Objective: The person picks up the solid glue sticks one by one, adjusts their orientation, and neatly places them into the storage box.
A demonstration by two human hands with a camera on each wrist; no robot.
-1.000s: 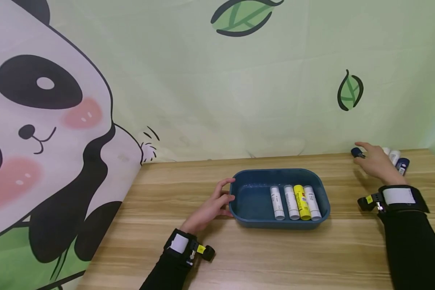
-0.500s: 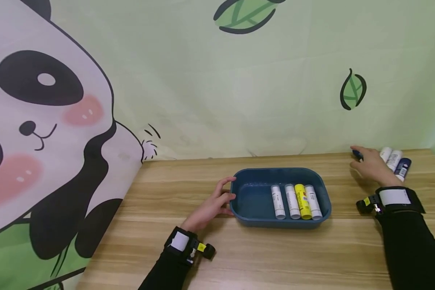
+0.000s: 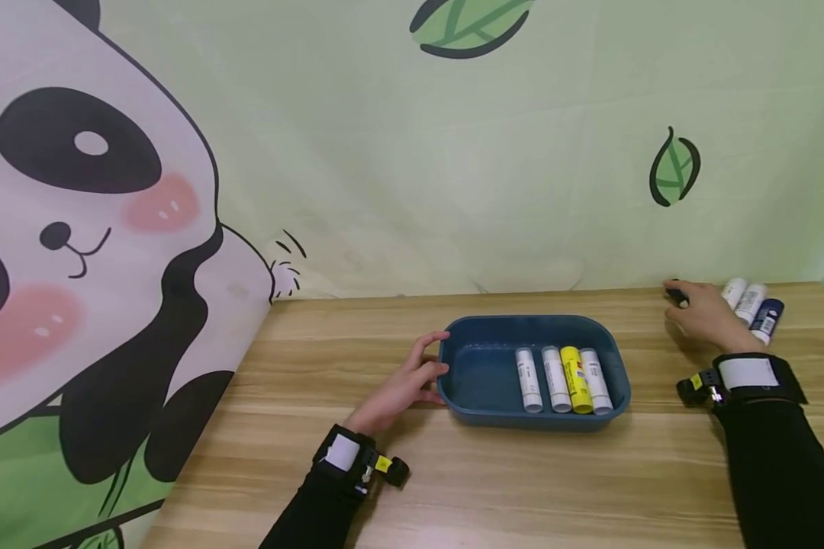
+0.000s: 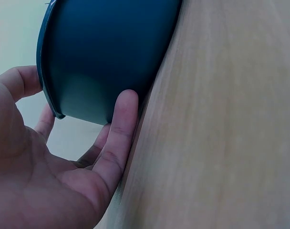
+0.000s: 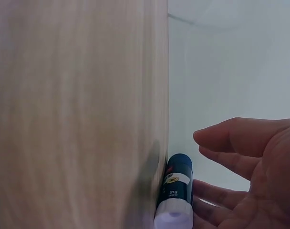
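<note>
Left hand (image 3: 400, 390) touches dark-blue oblong plastic tray (image 3: 477, 381), fingers relaxed. Right hand (image 3: 709, 314), ungripping, spreads beside dark-blue, white-ended cylindrical tube (image 5: 177, 188).

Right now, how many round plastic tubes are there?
8: three white tubes and one yellow tube in the blue plastic box; two white tubes and one navy tube beside the right hand; one white-capped dark tube by its fingers. More may hide.

Head view: dark stick (image 3: 677, 296) partly hidden by right fingers (image 3: 690, 289), panda (image 3: 127, 229) cut off left, labels (image 3: 526, 374) unreadable
</note>
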